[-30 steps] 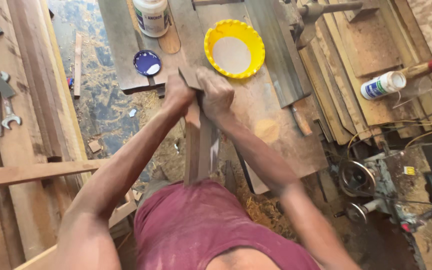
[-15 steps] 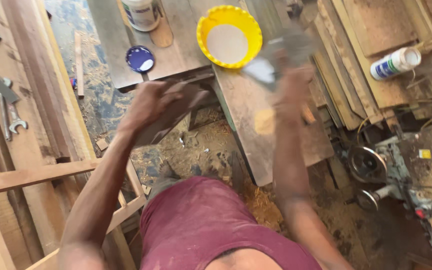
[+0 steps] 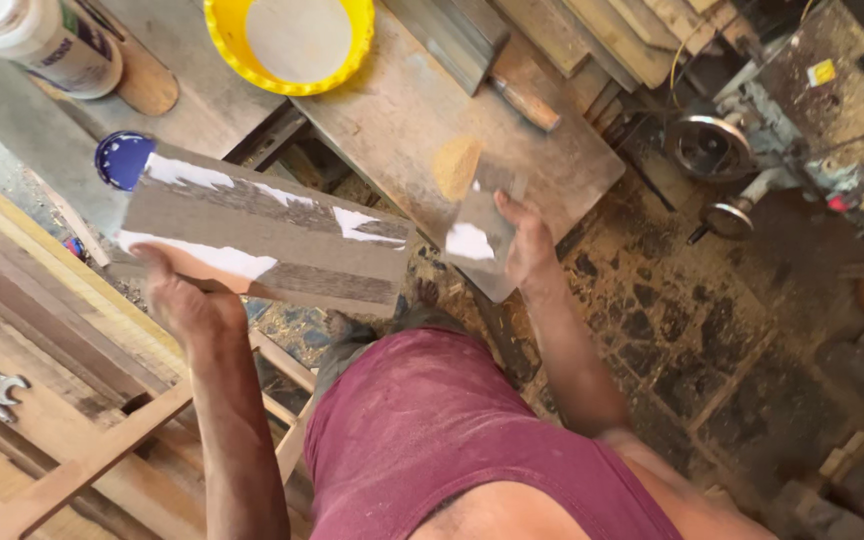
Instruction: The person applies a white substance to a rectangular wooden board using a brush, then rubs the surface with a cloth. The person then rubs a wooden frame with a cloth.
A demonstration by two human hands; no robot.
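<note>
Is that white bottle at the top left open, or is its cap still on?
Cannot tell: the top of the white bottle is cut off by the picture's edge. A blue cap lies separately on the bench below it.

yellow bowl (image 3: pixel 287 45), bottle (image 3: pixel 47 45) crowd bench

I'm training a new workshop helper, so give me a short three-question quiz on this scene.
1. True or false: the left hand holds the long board.
2. What does the right hand hold: A) a wrench, B) a small wood piece, C) a bottle?
3. What colour is the bowl on the bench?

Key: 1 true; 2 B; 3 yellow.
</note>
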